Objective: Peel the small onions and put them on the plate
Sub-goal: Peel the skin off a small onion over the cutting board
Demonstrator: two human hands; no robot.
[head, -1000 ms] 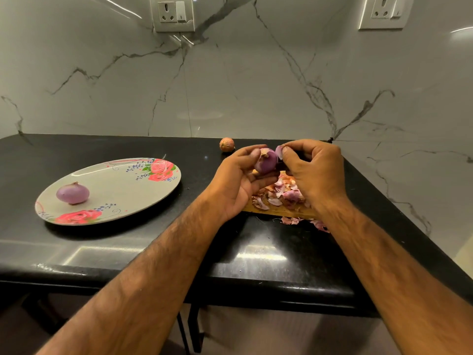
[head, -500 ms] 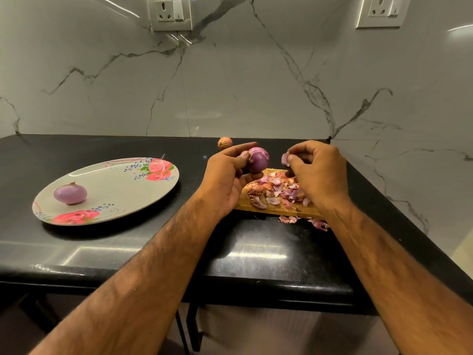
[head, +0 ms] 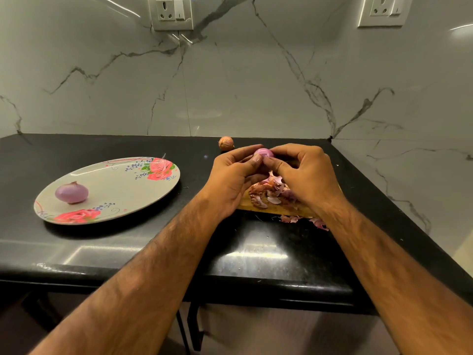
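Both hands meet over a wooden board (head: 245, 203) at the counter's right. My left hand (head: 231, 179) and my right hand (head: 304, 172) grip a small purple onion (head: 263, 152) between their fingertips; only its top shows. A pile of onion skins (head: 272, 190) lies on the board under the hands. One peeled purple onion (head: 72, 192) sits on the left part of the floral plate (head: 115, 180). An unpeeled brown onion (head: 226, 143) rests on the counter just behind my left hand.
The black counter (head: 128, 249) ends at a front edge near me and a right edge past the board. A few skin scraps (head: 302, 221) lie off the board's front. The marble wall carries two sockets (head: 172, 12).
My right hand, which held a torn bit of skin apart from the onion half a second ago, has come back onto the onion. The hands are closed together again.
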